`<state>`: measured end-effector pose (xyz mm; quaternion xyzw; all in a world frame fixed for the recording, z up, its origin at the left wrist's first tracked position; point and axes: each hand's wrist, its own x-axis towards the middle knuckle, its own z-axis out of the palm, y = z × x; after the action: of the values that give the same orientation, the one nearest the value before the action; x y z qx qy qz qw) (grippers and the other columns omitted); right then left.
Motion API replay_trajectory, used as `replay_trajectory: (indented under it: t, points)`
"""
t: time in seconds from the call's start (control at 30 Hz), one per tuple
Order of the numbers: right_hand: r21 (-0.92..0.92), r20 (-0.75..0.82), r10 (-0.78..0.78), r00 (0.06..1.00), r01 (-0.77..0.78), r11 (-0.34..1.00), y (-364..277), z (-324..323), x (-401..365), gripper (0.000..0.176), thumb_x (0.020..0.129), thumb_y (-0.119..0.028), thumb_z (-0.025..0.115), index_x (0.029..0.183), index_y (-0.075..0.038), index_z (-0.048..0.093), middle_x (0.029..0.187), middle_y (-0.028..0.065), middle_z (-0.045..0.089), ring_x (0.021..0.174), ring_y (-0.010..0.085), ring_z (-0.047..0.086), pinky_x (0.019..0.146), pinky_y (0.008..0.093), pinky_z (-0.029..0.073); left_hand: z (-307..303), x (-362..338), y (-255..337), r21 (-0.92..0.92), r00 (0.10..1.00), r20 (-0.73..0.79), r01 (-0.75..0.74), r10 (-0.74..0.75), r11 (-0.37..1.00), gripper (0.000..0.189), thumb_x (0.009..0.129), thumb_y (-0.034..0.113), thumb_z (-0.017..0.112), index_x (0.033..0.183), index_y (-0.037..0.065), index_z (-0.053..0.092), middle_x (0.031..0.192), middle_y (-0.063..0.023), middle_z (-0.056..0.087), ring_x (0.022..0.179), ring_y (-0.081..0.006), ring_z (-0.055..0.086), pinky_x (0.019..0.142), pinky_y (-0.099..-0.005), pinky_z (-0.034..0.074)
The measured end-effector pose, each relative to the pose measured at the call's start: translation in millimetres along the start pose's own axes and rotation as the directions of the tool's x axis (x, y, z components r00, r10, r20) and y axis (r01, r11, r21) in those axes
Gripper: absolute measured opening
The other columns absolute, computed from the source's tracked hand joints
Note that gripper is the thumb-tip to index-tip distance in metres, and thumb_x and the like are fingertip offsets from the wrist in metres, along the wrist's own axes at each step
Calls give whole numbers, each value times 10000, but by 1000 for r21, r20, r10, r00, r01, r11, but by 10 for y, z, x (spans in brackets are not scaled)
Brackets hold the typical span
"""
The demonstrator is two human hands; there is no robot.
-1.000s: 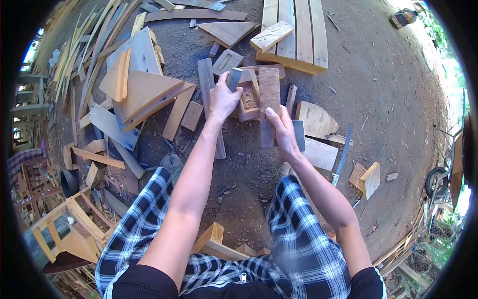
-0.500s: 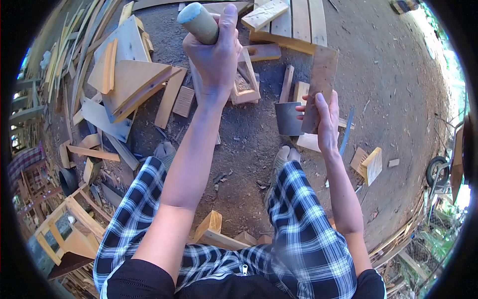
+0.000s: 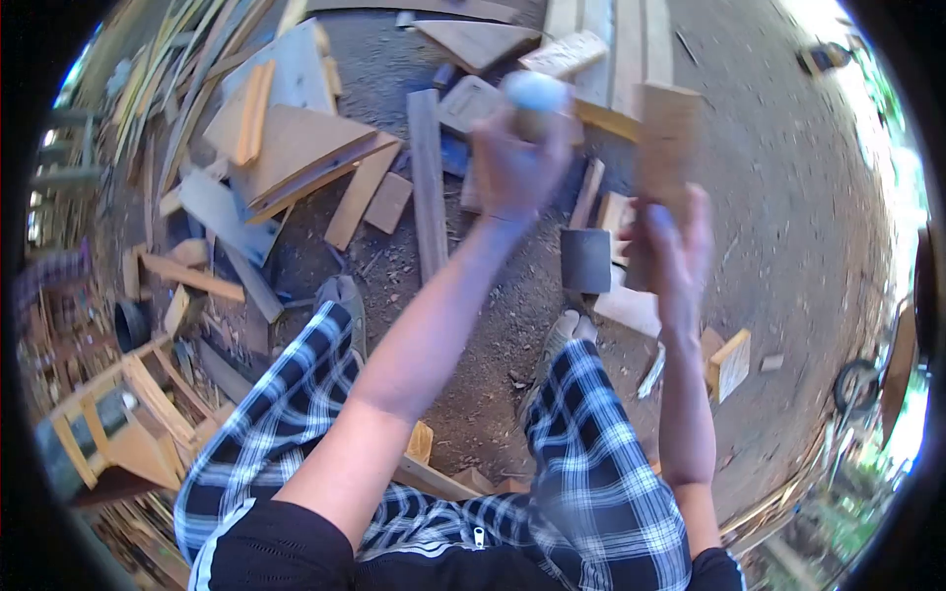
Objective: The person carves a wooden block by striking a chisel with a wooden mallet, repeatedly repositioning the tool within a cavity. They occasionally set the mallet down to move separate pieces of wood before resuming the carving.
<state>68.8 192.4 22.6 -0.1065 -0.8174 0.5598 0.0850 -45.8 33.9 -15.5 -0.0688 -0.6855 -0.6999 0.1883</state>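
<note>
My left hand [image 3: 517, 167] is closed around a thick round wooden piece with a pale-blue end [image 3: 535, 94], raised over the middle of the work area and smeared by motion. To its right, my right hand [image 3: 680, 246] grips the lower part of a flat brown wooden board [image 3: 667, 148], held upright in this view with the thumb across its face. A gap separates the round piece from the board. Below and left of the board, a dark grey piece [image 3: 586, 261] appears near my foot, beside a pale offcut [image 3: 629, 305].
A slatted wooden platform [image 3: 626, 59] stands at the top, bearing a short block [image 3: 564, 54]. Stacked boards [image 3: 296, 148] and a long plank [image 3: 428, 187] lie left. A wooden block [image 3: 729, 366] is at right, a wooden frame [image 3: 148, 399] at lower left.
My left hand has swung right and slightly down with the round piece, closer to the board. The board and right hand have shifted slightly right, and the whole view has shifted too.
</note>
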Motion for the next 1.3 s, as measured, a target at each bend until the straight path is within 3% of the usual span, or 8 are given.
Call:
replay_trajectory:
  t: [0.17, 0.33, 0.47, 0.53, 0.57, 0.6, 0.9, 1.3]
  points:
    - [365, -164, -219, 962, 266, 892, -745, -390, 72, 680, 855, -451, 640, 1292, 44, 477, 1096, 196, 608, 817, 229, 645, 708, 345, 538, 290, -70, 91, 138, 984, 108, -154, 139, 978, 176, 723, 69, 737, 826, 52, 595, 690, -131, 643, 644, -296, 672, 590, -365, 516]
    - [-570, 16, -460, 888, 386, 726, -726, -232, 52, 594, 829, -281, 702, 1307, 3, 492, 1086, 214, 619, 897, 206, 632, 733, 340, 525, 360, -187, 192, 177, 968, 198, -192, 157, 965, 208, 698, 95, 753, 804, 75, 574, 717, -128, 640, 672, -314, 664, 608, -382, 515]
    - [145, -173, -202, 964, 228, 963, -728, -537, -86, 516, 823, -282, 704, 1252, -36, 557, 1104, 178, 654, 820, 196, 670, 689, 279, 518, 427, -304, 194, 208, 954, 256, -210, 154, 955, 229, 689, 94, 751, 823, 93, 566, 734, -111, 641, 686, -321, 657, 595, -397, 511]
    - [-294, -383, -207, 900, 93, 951, -610, -402, -94, 719, 789, -199, 712, 1409, 16, 419, 1305, 167, 577, 1101, 234, 598, 892, 340, 496, 432, -330, 184, 249, 925, 332, -277, 186, 928, 169, 750, 167, 710, 825, 110, 570, 750, -84, 653, 659, -287, 666, 557, -382, 521]
    - [-597, -51, -487, 872, 365, 715, -655, -307, -14, 626, 829, -232, 684, 1385, -35, 475, 1101, 157, 655, 852, 191, 664, 696, 295, 525, 443, -331, 193, 225, 928, 296, -296, 224, 928, 159, 775, 182, 696, 788, 112, 555, 697, -83, 639, 629, -282, 664, 539, -374, 518]
    - [-393, -119, -220, 968, 158, 906, -626, -300, -76, 751, 808, -203, 699, 1462, -29, 371, 1319, 166, 564, 1163, 249, 560, 984, 374, 436, 428, -312, 199, 218, 923, 310, -304, 229, 928, 159, 775, 182, 696, 788, 112, 555, 697, -83, 639, 629, -282, 664, 539, -374, 518]
    - [-136, -183, -106, 977, 81, 987, -343, -349, -141, 575, 900, -265, 640, 1379, -48, 408, 913, 126, 647, 696, 144, 631, 640, 295, 538, -270, 290, 67, -196, 944, 212, 294, -252, 935, 393, 869, 410, 723, 670, 104, 576, 521, 45, 503, 467, -30, 514, 422, -195, 407]
    - [-105, -126, -46, 991, 32, 994, -174, -211, -223, 675, 886, -318, 656, 1433, -56, 362, 934, 137, 666, 703, 151, 660, 656, 302, 569, -342, 170, 37, -237, 997, -17, -78, 76, 968, 307, 934, 231, 668, 738, 97, 474, 522, 21, 480, 424, -48, 481, 402, -197, 388]
